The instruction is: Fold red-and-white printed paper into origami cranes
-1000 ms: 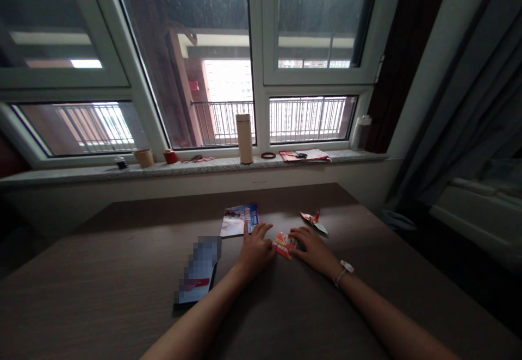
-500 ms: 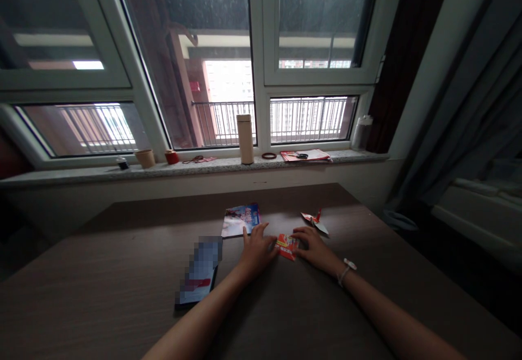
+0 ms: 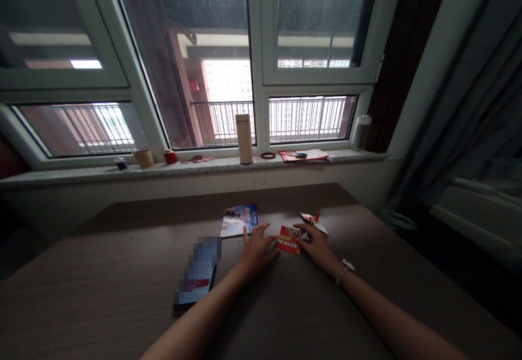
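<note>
Between my hands on the brown table lies a small square of folded red paper (image 3: 289,240) with white and yellow print. My left hand (image 3: 256,249) is at its left edge, thumb and forefinger against the paper, the other fingers spread toward the printed card. At the right edge my right hand (image 3: 318,247) grips the paper with thumb and fingertips; a pale band circles that wrist. A folded paper crane (image 3: 314,219), red and white, sits just beyond my right hand. Behind my left hand is a card or booklet (image 3: 240,219) with a blue and pink picture.
A phone (image 3: 198,273) with a blurred screen lies left of my left forearm. On the stone windowsill stand a beige flask (image 3: 244,140), a paper cup (image 3: 143,159), a red spool-like item (image 3: 170,157) and a clear bottle (image 3: 361,132). Scissors (image 3: 300,155) rest on red papers there.
The folded red paper has turned from a tilted position to a nearly straight square. My right fingers have shifted slightly along its edge; my left hand has barely moved.
</note>
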Demonstrator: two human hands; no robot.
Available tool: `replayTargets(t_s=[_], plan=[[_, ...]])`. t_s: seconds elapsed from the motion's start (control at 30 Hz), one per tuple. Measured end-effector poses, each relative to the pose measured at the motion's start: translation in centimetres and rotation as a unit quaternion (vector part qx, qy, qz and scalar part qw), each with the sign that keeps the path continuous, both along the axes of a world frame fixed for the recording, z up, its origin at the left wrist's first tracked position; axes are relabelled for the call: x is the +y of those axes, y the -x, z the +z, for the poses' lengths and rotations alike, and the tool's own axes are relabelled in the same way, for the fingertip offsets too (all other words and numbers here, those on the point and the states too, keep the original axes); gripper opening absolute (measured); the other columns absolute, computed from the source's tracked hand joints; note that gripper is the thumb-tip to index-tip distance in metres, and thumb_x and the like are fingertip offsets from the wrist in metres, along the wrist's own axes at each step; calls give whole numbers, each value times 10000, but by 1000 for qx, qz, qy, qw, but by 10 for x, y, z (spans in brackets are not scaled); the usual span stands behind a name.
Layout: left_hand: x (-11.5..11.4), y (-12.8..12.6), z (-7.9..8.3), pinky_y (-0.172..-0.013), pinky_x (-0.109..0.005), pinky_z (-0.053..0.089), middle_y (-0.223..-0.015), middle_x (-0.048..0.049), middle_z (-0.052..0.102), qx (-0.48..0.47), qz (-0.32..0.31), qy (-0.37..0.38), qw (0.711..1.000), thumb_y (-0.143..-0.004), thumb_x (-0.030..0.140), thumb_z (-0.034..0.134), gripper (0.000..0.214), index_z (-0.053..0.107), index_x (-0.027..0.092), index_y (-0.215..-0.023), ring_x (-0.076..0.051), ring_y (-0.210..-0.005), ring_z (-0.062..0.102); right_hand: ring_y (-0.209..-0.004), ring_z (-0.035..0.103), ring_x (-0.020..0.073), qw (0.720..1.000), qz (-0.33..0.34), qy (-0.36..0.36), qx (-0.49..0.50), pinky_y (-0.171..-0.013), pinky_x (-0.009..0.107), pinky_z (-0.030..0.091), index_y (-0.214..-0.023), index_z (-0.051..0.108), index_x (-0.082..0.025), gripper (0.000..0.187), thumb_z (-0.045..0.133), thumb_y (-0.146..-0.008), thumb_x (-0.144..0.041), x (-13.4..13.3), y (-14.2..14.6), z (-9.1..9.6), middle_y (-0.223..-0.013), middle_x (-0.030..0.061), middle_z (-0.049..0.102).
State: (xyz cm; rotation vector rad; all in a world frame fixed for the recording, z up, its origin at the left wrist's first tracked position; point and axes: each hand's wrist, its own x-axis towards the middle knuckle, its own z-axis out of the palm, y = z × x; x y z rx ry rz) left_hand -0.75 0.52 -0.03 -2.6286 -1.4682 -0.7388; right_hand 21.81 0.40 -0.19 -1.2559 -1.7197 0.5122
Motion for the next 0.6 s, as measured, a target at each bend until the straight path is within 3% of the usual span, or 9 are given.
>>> replayTargets(t_s=[0.23, 0.4, 0.6], plan=[[2, 0, -2, -1060, -725, 150, -1387, -102, 456, -2, 10, -14, 1000, -815, 327, 666, 378, 609, 323, -1188, -321, -1291, 412, -1123, 536, 253, 992, -67, -106, -2, -997, 448, 408, -1042, 646, -219, 243, 544, -825, -253, -1, -2, 6, -1109, 87, 629], [1, -2, 0, -1058, -720, 159, -1377, -120, 479, 8, 40, -14, 999, -840, 312, 635, 389, 574, 289, -1223, -304, -1281, 427, -1045, 543, 230, 988, -9, -114, -107, -967, 428, 424, -907, 684, -226, 169, 534, -837, -187, -8, 0, 10, -997, 73, 602], [-1, -2, 3, -1062, -708, 170, -1374, -113, 481, 2, 39, -2, 999, -853, 313, 615, 354, 591, 296, -1206, -309, -1283, 425, -1203, 466, 257, 975, 49, -78, -202, -1077, 505, 296, -975, 706, -284, 171, 624, -825, -286, -11, 5, 5, -1181, 62, 601]])
